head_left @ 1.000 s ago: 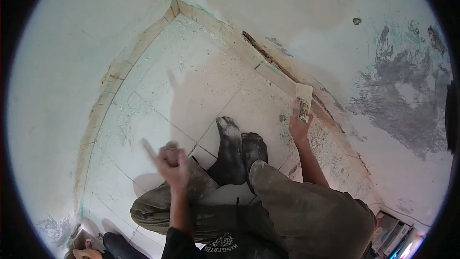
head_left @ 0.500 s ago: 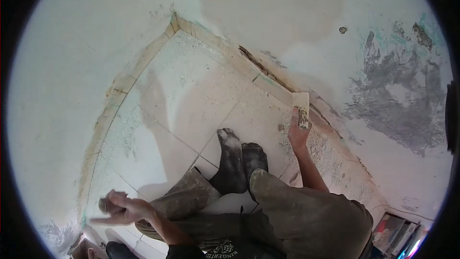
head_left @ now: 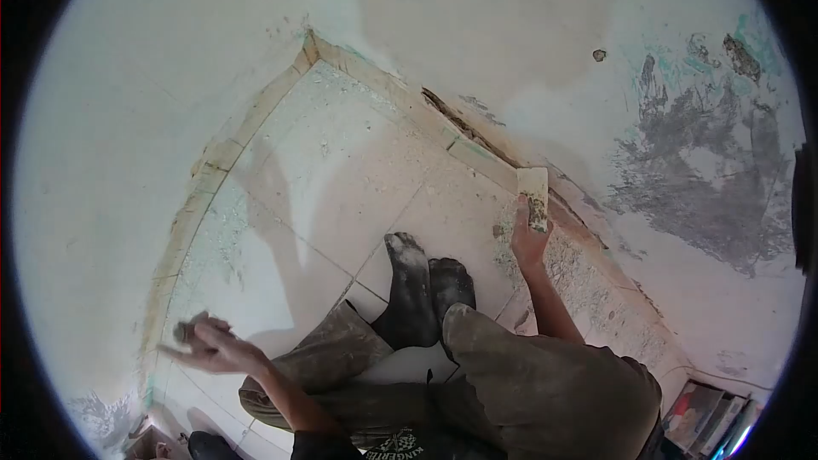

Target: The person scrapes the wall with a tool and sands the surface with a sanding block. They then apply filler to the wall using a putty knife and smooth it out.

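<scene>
My right hand (head_left: 530, 237) is closed on the lower part of a cream rectangular tile piece (head_left: 534, 181), whose face carries dark, rough patches. The tile piece is held at the foot of the right wall, by a gap in the skirting tiles (head_left: 481, 159). Off to the lower left, my left hand (head_left: 226, 353) is raised above the floor near the left wall, with one finger stretched out. A grey-brown lump (head_left: 189, 330) shows at its fingers; blur hides what kind of thing it is.
Dusty floor tiles (head_left: 332, 153) with rubble (head_left: 588, 290) spread along the right wall. My socked feet (head_left: 409, 290) rest in the middle. The right wall has a bare grey patch (head_left: 699, 170). A box of items (head_left: 703, 417) stands lower right, a dark shoe (head_left: 209, 445) lower left.
My left hand has risen slightly and turned, with the lump at its fingers. My right hand and the tile piece stay almost in place.
</scene>
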Tool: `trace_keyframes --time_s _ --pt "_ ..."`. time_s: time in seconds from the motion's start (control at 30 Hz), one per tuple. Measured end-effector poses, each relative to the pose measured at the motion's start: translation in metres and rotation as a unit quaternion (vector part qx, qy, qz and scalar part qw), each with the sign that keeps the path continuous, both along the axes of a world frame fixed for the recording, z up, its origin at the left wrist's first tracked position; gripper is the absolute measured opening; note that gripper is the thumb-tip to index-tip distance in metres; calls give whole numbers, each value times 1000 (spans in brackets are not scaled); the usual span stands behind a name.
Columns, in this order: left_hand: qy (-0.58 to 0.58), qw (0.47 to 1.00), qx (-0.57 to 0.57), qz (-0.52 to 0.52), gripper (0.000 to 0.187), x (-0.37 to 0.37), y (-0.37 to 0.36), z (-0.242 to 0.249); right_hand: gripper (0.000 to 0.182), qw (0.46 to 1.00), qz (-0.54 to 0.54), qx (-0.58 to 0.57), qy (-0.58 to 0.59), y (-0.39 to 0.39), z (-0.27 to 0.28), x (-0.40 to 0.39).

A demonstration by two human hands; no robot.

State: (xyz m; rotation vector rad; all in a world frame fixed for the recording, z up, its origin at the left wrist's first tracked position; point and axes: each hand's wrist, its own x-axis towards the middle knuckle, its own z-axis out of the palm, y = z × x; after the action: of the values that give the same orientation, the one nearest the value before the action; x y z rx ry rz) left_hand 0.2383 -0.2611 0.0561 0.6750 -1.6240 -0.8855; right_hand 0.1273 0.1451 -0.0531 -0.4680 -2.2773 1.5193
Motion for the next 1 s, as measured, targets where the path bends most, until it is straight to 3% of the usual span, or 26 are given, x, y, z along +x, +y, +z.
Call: trace_keyframes --time_s 0.03,0.1,0.23,0.37,0.43,0.53,0.57,0.63,0.67,0.73,0.77,0.8,0.83,0.93,1.0 --pt "-56 998 -1 3 70 -6 -5 -2 20 1000 1 -1 1 -1 2 -1" --pt "-13 1000 -16 9 69 0 -4 1 20 997 21 43 62 -2 7 -3" --pt "81 965 -250 -1 57 30 -18 43 20 997 28 50 47 2 0 -2" --pt "110 974 -197 9 57 40 -29 26 23 999 16 30 18 4 -3 -1" --pt "-27 996 -61 57 57 4 -15 21 24 1000 8 20 -6 6 -4 2" --pt "32 996 -80 7 44 -3 -8 11 25 1000 8 20 19 11 -6 -3" --pt "33 996 -77 0 44 -2 -7 3 24 995 27 84 46 17 -16 -3" --pt "-31 995 -11 -90 58 3 -6 -18 24 985 43 148 72 24 -21 -1" --pt "-65 989 27 -132 53 -2 6 -25 24 992 43 107 57 22 -9 -1" --pt "-285 935 109 -183 39 -10 27 -29 24 996 44 67 43 25 4 0" --pt "-341 912 12 -227 35 -12 36 -38 23 994 44 83 48 32 7 3" --pt "-368 877 59 -303 28 -12 45 -43 23 993 43 98 53 37 10 6" --pt "-453 827 11 -334 29 -11 51 -40 23 993 44 98 53 38 15 11" --pt "-398 831 -84 -379 36 -10 55 -71 23 971 65 200 112 47 22 18" --pt "-448 808 -68 -375 36 -15 55 -79 24 860 139 461 171 57 3 -10"
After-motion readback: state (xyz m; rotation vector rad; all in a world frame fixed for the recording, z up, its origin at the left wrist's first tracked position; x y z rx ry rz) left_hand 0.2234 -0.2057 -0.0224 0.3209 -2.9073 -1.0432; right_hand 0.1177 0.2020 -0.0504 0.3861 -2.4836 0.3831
